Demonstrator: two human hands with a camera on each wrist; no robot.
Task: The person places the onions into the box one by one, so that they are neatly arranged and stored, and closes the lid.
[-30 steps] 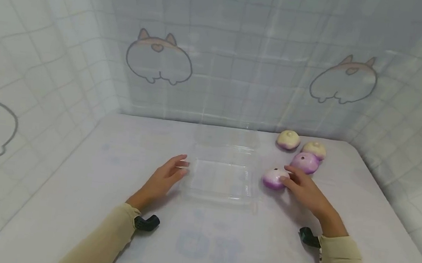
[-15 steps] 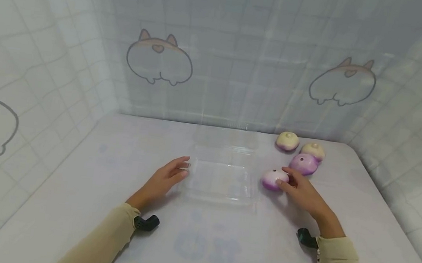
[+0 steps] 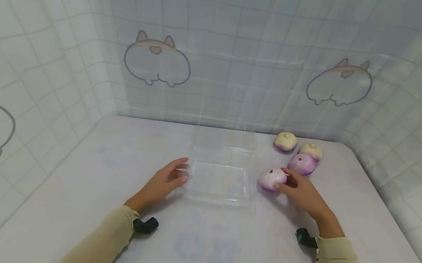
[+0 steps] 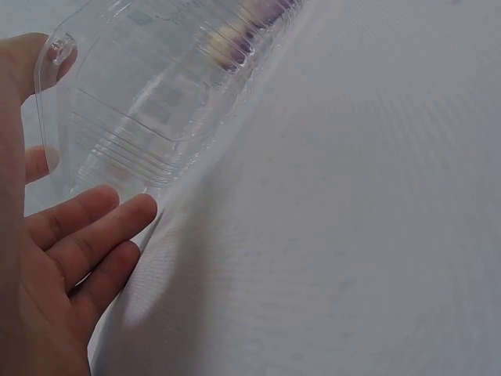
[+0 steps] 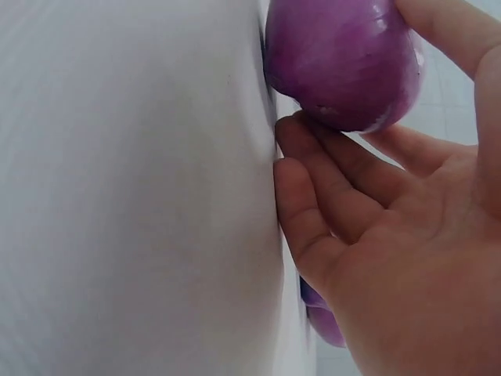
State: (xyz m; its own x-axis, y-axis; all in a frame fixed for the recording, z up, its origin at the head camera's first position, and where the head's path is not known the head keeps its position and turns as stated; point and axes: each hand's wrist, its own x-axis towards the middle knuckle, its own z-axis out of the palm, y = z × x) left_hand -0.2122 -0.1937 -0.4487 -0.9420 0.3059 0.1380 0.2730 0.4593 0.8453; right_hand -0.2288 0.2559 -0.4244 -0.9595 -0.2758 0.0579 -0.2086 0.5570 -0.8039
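Note:
In the head view, my right hand (image 3: 301, 196) has its thumb and fingers around the side of a purple-and-white onion (image 3: 271, 178) low over the table. The right wrist view shows the thumb on this onion (image 5: 344, 63) and the other fingers tucked under its side, tips against the tabletop. A clear plastic clamshell box (image 3: 216, 199) stands left of it with its lid folded back. My left hand (image 3: 162, 184) is at the box's left edge, fingers loosely extended. In the left wrist view, the thumb and index finger overlap the rim of the box (image 4: 125, 117).
Behind the right hand lie a purple onion (image 3: 302, 164) and two cream onions with purple undersides, one nearer (image 3: 311, 151) and one at the back (image 3: 286, 141). A tiled-pattern curtain (image 3: 222, 63) rises along the back and sides of the white table (image 3: 123, 143).
My right thumb has come further around the front of the onion, and the onion has tipped slightly. The left hand stays at the box edge. The whole head view has shifted slightly left.

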